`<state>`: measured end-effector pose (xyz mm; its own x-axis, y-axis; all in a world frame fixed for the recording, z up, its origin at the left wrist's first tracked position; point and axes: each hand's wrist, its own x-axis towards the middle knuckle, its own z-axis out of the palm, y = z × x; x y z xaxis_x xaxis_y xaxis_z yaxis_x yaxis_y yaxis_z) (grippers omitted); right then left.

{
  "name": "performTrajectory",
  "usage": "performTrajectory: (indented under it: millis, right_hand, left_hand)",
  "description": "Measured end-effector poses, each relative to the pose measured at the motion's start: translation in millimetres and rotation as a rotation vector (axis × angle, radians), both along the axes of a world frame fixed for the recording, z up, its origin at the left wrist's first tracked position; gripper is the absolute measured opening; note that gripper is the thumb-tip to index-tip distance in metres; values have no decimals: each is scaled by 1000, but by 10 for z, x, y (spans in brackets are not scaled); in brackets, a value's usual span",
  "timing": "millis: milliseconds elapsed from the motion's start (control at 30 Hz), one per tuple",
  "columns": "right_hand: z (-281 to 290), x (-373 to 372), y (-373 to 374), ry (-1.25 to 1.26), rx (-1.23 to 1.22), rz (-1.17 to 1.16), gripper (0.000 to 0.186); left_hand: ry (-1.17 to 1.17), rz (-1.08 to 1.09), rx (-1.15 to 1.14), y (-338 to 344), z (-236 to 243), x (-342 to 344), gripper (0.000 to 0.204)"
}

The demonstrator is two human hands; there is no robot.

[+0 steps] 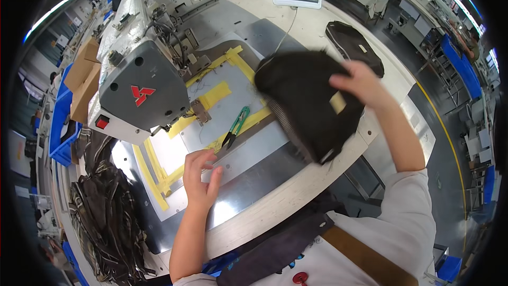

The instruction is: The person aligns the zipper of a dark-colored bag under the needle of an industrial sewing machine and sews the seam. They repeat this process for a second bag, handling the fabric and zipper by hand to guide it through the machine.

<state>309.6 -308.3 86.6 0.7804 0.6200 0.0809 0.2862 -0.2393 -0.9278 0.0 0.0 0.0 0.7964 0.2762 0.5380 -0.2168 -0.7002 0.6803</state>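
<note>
Right hand (359,82) grips a dark, blurred fabric piece (304,103) above the tabletop (296,190); left hand (201,177) rests open, well apart.

R hand (360,82) gripping dark fabric piece (304,100)

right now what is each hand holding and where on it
The right hand grips a dark fabric piece by its upper right edge, lifting it above the table. The left hand holds nothing; its fingers are spread on the metal plate.
</note>
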Motion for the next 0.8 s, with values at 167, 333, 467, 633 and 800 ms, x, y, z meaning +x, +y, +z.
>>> performTrajectory:
  millis: [167, 333, 467, 633, 800]
  right_hand:
    - [58, 852, -327, -598, -219, -403, 36]
    - [-257, 135, 435, -725, -190, -48, 31]
    - [-606, -608, 1119, -1020, -130, 343, 30]
    - [-791, -972, 1675, -1092, -127, 595, 31]
    - [-799, -891, 1485, -1070, -224, 531, 30]
  left_hand:
    - [87, -14, 5, -126, -5, 82, 33]
    - [113, 49, 98, -88, 62, 17, 30]
    - [43, 45, 302, -34, 61, -13, 29]
    - [-99, 210, 540, 178, 502, -406, 27]
    - [-63, 812, 682, 762, 1108, -1459, 23]
